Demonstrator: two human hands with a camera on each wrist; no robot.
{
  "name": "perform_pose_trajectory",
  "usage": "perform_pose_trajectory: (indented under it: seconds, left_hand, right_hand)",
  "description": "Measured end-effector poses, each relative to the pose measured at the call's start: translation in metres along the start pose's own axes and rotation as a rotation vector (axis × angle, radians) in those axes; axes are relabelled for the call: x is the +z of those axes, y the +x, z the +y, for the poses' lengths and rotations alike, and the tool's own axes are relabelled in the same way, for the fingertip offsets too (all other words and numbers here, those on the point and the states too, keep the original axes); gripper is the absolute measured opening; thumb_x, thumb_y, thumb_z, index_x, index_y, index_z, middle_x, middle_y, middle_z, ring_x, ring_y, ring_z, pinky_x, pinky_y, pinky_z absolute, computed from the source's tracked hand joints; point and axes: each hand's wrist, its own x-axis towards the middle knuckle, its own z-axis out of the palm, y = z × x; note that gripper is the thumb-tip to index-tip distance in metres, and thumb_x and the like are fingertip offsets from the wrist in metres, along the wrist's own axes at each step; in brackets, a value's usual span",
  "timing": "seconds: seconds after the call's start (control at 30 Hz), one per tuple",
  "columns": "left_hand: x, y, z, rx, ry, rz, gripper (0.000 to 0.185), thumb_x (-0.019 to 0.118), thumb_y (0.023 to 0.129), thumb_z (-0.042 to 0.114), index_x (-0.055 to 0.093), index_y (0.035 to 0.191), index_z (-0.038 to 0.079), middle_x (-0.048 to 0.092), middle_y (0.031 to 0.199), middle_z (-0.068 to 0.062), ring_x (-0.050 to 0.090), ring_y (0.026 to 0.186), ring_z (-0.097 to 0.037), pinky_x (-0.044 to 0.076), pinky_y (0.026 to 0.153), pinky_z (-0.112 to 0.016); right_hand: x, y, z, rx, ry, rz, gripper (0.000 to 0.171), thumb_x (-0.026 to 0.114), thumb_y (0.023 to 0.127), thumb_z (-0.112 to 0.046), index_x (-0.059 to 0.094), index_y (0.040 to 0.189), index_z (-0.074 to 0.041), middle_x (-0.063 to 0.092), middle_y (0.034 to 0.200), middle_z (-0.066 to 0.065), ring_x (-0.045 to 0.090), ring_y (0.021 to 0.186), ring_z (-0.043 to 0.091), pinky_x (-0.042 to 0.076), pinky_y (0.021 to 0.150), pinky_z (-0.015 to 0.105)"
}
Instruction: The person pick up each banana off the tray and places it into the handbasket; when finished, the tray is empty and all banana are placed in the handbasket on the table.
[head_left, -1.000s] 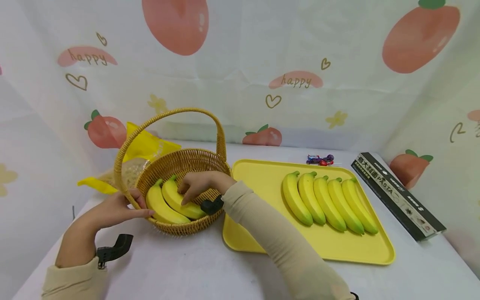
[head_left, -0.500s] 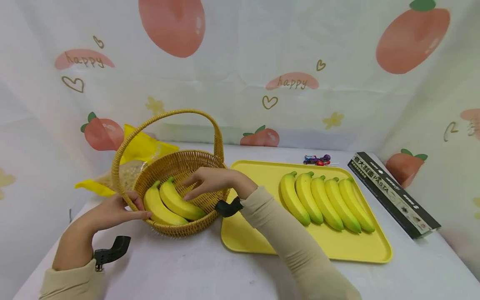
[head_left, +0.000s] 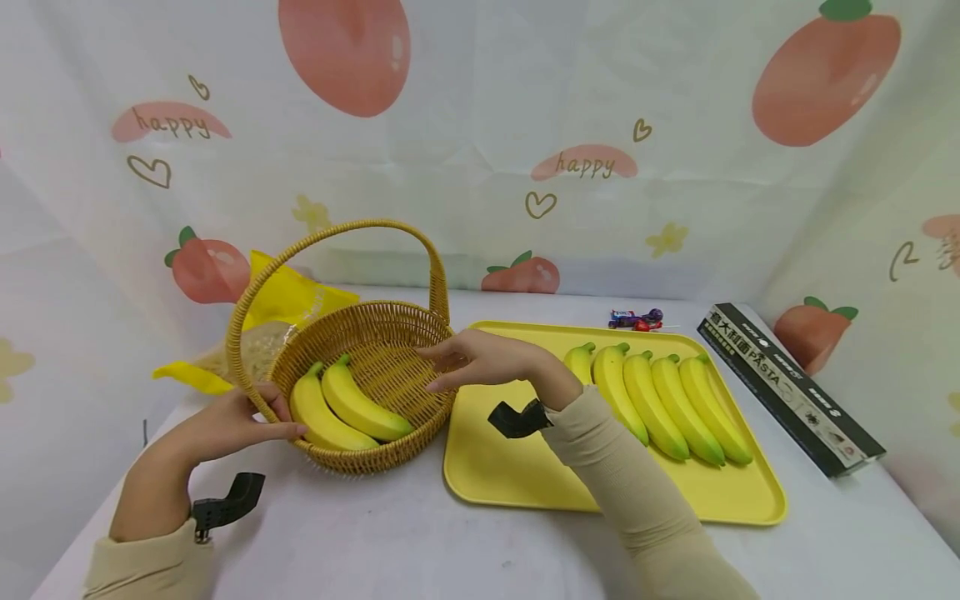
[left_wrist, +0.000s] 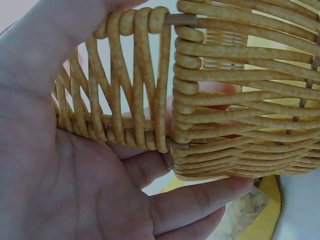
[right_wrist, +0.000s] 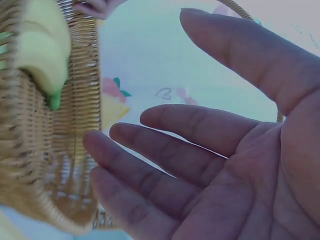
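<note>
My left hand (head_left: pixel 236 429) grips the wicker basket (head_left: pixel 401 354) at its left side, where the handle meets the rim. In the left wrist view the fingers (left_wrist: pixel 187 205) wrap behind the woven handle base (left_wrist: pixel 132 90). Two bananas lie side by side inside the basket: a left banana (head_left: pixel 318 417) and a right banana (head_left: pixel 363 408). My right hand (head_left: pixel 498 357) hovers over the basket's right rim and the tray's left part, holding nothing. Its fingers (right_wrist: pixel 165 152) look spread and relaxed in the right wrist view.
A yellow tray (head_left: pixel 510 467) stands right of the basket, with several bananas (head_left: pixel 656 408) in a row. Beyond it lie small wrapped candies (head_left: pixel 636 320). A black pasta box (head_left: pixel 791 392) lies at the right. A yellow-and-clear bag (head_left: pixel 288 292) sits behind the basket.
My right hand has let go of the right banana in the basket and moved rightward toward the tray, its fingers loosening. The left hand keeps its grip on the basket.
</note>
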Motion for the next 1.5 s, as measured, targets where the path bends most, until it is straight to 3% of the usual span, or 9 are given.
perform_pose_trajectory:
  seconds: [0.17,0.47,0.7,0.9,1.03,1.17,1.3,1.5]
  left_hand:
    - [0.000,0.000,-0.001,-0.006,0.000,-0.006,0.022,0.072,0.081,0.030,0.062,0.079,0.011,0.060,0.078,0.002,0.050,0.079,-0.005,0.040,0.068,-0.024]
    - [0.000,0.000,-0.001,0.014,0.010,0.011,0.022,0.072,0.081,0.029,0.061,0.078,0.011,0.059,0.077,0.001,0.050,0.078,-0.005,0.041,0.067,-0.023]
    - [0.000,0.000,-0.003,-0.008,0.018,0.006,0.022,0.072,0.080,0.031,0.061,0.079,0.012,0.059,0.077,0.002,0.050,0.079,-0.005,0.041,0.068,-0.024]
    - [0.000,0.001,-0.003,0.014,0.016,0.015,0.021,0.072,0.080,0.029,0.062,0.078,0.012,0.059,0.076,0.003,0.050,0.077,-0.004,0.041,0.067,-0.023]
    - [0.000,0.001,-0.002,0.017,0.011,0.016,0.021,0.072,0.080,0.029,0.062,0.077,0.012,0.059,0.076,0.002,0.050,0.077,-0.004,0.041,0.067,-0.023]
    - [0.000,0.002,-0.002,0.011,0.011,0.014,0.021,0.072,0.080,0.029,0.061,0.078,0.011,0.059,0.077,0.002,0.050,0.077,-0.005,0.041,0.067,-0.023]
    - [0.000,0.002,-0.002,0.007,0.013,0.012,0.021,0.072,0.080,0.030,0.061,0.078,0.012,0.059,0.077,0.002,0.050,0.078,-0.005,0.041,0.067,-0.023]
    - [0.000,0.001,-0.002,0.020,0.010,0.015,0.021,0.072,0.080,0.029,0.061,0.077,0.011,0.059,0.076,0.003,0.050,0.077,-0.004,0.040,0.067,-0.023]
  right_hand:
    - [0.004,-0.021,0.009,-0.024,-0.003,0.067,0.057,0.061,0.091,-0.027,0.041,0.140,-0.007,0.043,0.144,0.006,0.047,0.129,0.024,0.037,0.106,0.031]
    - [0.021,-0.063,0.031,-0.033,0.062,0.306,0.052,0.062,0.090,-0.019,0.044,0.137,-0.004,0.048,0.139,0.013,0.051,0.123,0.027,0.040,0.103,0.041]
    - [0.039,-0.091,0.061,0.017,0.195,0.599,0.042,0.062,0.089,-0.014,0.054,0.128,-0.003,0.056,0.129,0.016,0.058,0.114,0.027,0.044,0.098,0.041]
    - [0.052,-0.104,0.085,0.027,0.245,0.942,0.028,0.061,0.089,-0.007,0.061,0.114,0.004,0.062,0.112,0.023,0.063,0.093,0.007,0.048,0.084,0.017]
    - [0.056,-0.111,0.097,0.088,0.245,1.067,0.027,0.062,0.088,-0.004,0.061,0.112,0.007,0.062,0.111,0.026,0.062,0.093,0.007,0.046,0.084,0.013]
    - [0.057,-0.117,0.104,0.224,0.243,1.070,0.032,0.063,0.088,-0.009,0.059,0.117,0.004,0.059,0.118,0.024,0.058,0.106,0.025,0.046,0.094,0.030]
    - [0.057,-0.120,0.109,0.309,0.269,0.973,0.046,0.064,0.087,-0.010,0.049,0.128,0.005,0.050,0.131,0.025,0.046,0.122,0.036,0.037,0.103,0.048]
    - [0.057,-0.119,0.113,0.370,0.277,0.834,0.058,0.065,0.085,-0.008,0.039,0.136,0.005,0.040,0.141,0.024,0.034,0.133,0.040,0.028,0.109,0.050]
